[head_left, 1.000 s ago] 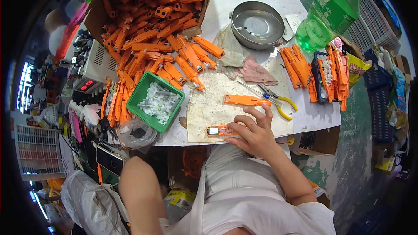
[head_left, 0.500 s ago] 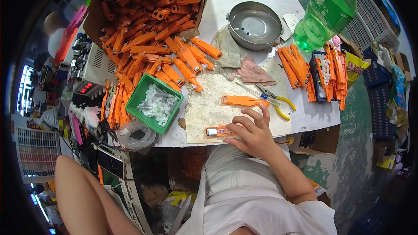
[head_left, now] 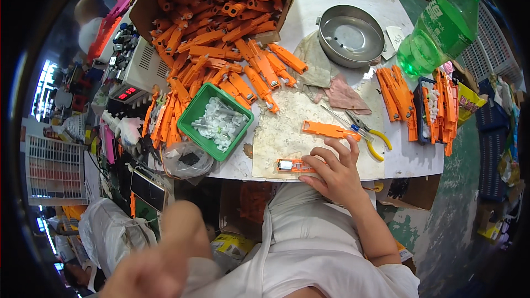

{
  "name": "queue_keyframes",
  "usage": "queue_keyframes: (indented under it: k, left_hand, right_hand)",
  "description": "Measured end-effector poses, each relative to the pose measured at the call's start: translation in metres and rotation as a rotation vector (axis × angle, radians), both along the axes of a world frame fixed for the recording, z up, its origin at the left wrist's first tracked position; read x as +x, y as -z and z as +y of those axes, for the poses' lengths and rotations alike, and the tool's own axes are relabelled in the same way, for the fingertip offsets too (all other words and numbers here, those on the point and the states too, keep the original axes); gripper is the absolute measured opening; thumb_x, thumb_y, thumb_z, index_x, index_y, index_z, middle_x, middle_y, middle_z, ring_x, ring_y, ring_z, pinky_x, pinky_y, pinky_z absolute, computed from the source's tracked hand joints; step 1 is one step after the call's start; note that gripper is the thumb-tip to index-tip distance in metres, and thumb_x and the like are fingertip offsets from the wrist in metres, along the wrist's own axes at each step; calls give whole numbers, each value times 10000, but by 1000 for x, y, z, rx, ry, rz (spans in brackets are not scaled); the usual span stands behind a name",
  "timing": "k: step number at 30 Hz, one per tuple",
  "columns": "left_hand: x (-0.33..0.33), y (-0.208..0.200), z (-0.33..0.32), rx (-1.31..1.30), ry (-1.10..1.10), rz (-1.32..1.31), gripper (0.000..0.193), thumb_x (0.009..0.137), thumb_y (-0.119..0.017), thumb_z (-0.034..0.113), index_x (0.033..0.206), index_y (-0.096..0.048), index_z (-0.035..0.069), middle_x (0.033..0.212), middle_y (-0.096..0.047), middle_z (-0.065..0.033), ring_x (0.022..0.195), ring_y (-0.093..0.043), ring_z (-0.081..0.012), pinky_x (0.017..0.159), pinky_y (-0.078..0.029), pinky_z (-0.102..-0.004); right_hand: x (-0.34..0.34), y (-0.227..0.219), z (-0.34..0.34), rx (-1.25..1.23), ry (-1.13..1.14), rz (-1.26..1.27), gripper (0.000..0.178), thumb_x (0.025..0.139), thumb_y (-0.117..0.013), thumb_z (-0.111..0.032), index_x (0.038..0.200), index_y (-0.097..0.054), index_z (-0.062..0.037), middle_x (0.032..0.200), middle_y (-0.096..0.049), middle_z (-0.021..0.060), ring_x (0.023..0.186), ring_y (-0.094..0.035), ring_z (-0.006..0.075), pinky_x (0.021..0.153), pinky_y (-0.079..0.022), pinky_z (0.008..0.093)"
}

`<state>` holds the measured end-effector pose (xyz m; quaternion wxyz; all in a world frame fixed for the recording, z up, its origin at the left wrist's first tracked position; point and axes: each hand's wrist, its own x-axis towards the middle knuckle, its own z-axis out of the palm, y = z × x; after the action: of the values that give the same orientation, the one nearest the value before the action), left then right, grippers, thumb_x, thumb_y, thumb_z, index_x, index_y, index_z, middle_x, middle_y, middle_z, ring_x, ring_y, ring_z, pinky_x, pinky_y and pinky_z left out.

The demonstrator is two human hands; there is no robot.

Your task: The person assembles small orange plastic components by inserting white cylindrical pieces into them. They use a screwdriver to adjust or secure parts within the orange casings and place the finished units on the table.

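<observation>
Held part: a small orange housing with a metal piece (head_left: 294, 165) lies at the near tabletop edge, under the fingertips of the right hand (head_left: 335, 174).
Right hand: its fingers (head_left: 317, 160) are spread and loosely bent, thumb and forefinger touching the housing's right end; whether they pinch it or only rest on it cannot be told.
Left hand: the left hand (head_left: 160, 267) is a blur at the lower edge, off the tabletop at 7 o'clock from the housing; how far its fingers are open cannot be told, and nothing shows in it.
Hidden: the housing's right end is covered by the fingers; the person's lap hides what lies under the tabletop edge.
Counts: one loose orange shell (head_left: 326, 129) at 1 o'clock from the housing; one pair of yellow-handled pliers (head_left: 367, 135) just right of it; one green tray (head_left: 215, 121) of white bits at 10 o'clock; one steel bowl (head_left: 350, 36) and one green bottle (head_left: 439, 30) at 1 o'clock, well apart; orange shells in the cardboard box (head_left: 221, 0) are too many to count.
Surface: a round white tabletop (head_left: 326, 5) carries a worn, stained mat (head_left: 292, 127).
Room: green floor (head_left: 464, 187) at 3 o'clock; cluttered shelves and a meter with red digits (head_left: 127, 92) at 9 o'clock.
</observation>
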<state>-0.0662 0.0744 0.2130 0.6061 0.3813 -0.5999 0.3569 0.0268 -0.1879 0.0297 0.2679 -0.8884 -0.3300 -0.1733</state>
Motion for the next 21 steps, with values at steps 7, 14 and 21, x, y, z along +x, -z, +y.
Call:
queue_keyframes:
  k: [7,14,21]
  left_hand:
    - [101,152,-41,967,-853,552,256,694,-746,109,925,-644,64,920,-582,-74,926,-545,-278,802,-439,-399]
    - [98,150,-26,1098,-880,584,263,684,-745,98,929,-657,53,918,-593,-59,955,-541,-272,824,-437,-385]
    - [79,164,-31,1033,-1003,438,254,701,-724,117,940,-651,71,929,-605,-47,951,-563,-243,822,-456,-392]
  right_hand:
    - [5,5,-3,-68,41,-1,382,742,-714,-402,1031,-634,-165,1048,-563,-34,1183,-424,188,1091,-167,517]
    - [2,5,-3,-8,87,-2,328,732,-732,-371,986,-653,-179,1022,-578,-43,1167,-444,184,1092,-176,512]
    - [2,6,-2,3,81,-3,294,733,-741,-342,966,-658,-184,1002,-584,-50,1155,-454,182,1092,-180,510]
